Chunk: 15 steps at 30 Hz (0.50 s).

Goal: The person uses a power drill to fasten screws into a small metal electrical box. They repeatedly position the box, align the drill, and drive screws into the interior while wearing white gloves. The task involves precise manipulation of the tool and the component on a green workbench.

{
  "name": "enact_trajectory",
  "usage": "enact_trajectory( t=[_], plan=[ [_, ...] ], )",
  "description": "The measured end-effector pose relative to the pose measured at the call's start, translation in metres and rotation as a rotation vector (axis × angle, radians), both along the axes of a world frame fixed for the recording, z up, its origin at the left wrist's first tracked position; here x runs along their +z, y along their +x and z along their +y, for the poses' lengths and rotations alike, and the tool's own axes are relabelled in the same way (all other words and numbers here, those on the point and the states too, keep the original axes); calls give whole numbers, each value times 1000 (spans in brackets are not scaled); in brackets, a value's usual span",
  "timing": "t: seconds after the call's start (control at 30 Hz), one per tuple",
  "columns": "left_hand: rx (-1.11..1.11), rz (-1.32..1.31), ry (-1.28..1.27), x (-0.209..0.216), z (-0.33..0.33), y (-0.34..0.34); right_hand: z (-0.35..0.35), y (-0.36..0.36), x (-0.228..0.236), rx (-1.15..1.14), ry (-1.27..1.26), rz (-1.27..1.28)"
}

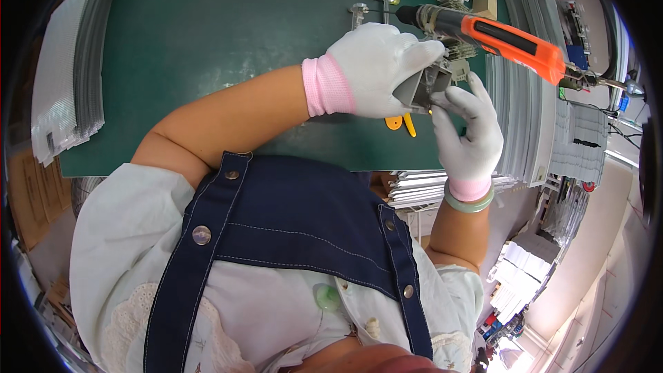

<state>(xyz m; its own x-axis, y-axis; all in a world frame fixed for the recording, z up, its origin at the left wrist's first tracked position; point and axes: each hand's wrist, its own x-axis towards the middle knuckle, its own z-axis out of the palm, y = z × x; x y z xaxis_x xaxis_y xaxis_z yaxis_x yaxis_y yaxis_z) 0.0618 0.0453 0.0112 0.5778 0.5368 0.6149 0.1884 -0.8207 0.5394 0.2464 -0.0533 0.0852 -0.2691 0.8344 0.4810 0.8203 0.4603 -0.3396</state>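
— Grey plastic, that is what I log first: a small grey part (423, 86) sits between both gloved hands, above the right half of the green worktop (207, 34), toward its near edge. Status of the hands?

— I read the left hand (376, 69) as clenched around the part from above and from the left, fingers wrapped over it. The right hand (469, 135) comes up from below, fingertips pinching the part's lower right corner. Both grasp it; neither is released.

— Orientation?

— Its long axis appears to run from lower left to upper right, though the left glove hides much of it. The left hand carries more of it, so I rate that hand nearer.

— Surroundings?

— An orange power screwdriver (497, 38) hangs just above the part, tip pointing left. A yellow-handled tool (400, 123) lies on the worktop under the hands. Stacked grey strips (518, 124) line the right edge.
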Motion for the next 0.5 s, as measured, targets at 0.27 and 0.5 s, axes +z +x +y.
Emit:
enact_trajectory(
  t=[0.27,0.5],
  plan=[
    [7,10,19,-2,1,0,0,9,-1,12,-95,-109],
    [-9,14,-21,-1,2,1,-5,3,-3,-35,-119,-8]
  ],
)
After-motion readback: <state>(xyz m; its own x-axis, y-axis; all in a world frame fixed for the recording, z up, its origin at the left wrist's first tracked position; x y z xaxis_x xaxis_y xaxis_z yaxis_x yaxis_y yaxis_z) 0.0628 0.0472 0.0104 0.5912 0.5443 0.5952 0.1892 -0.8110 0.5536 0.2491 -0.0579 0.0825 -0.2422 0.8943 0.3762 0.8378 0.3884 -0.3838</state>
